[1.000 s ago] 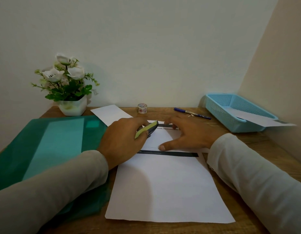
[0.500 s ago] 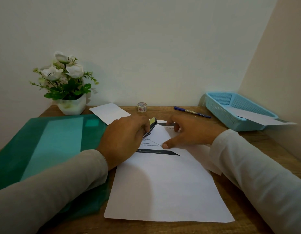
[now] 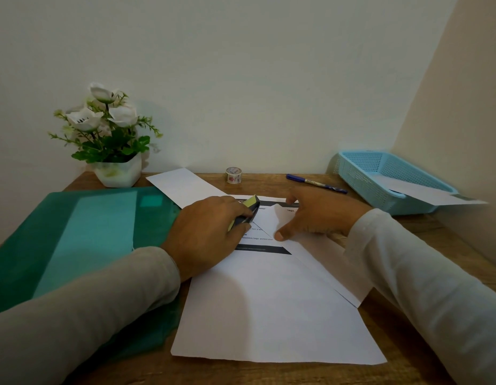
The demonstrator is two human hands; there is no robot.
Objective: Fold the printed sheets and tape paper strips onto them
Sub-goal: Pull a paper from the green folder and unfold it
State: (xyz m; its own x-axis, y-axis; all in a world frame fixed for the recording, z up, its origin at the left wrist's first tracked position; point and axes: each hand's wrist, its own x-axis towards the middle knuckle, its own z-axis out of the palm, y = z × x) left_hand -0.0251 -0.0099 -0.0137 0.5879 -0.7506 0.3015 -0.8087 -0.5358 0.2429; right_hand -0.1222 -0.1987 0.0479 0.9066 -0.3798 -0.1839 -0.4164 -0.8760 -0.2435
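Two hands: left hand (image 3: 208, 234) clamps yellow-green tool (image 3: 251, 203), right hand (image 3: 322, 212), splayed, presses blurry-print sheet (image 3: 269, 301).

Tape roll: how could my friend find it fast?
Look at the back edge of the wooden desk, by the wall. Between the flower pot and the blue pen stands the tape roll. It is the only small ring there, white with coloured prints.

Left hand (image 3: 210, 234) knuckles up, fingers curled round a green-and-black tool (image 3: 245, 215), right hand (image 3: 322, 215) low with fingers spread, thumb pressing down, left forearm (image 3: 88, 301) and right forearm (image 3: 422, 273) angled inward
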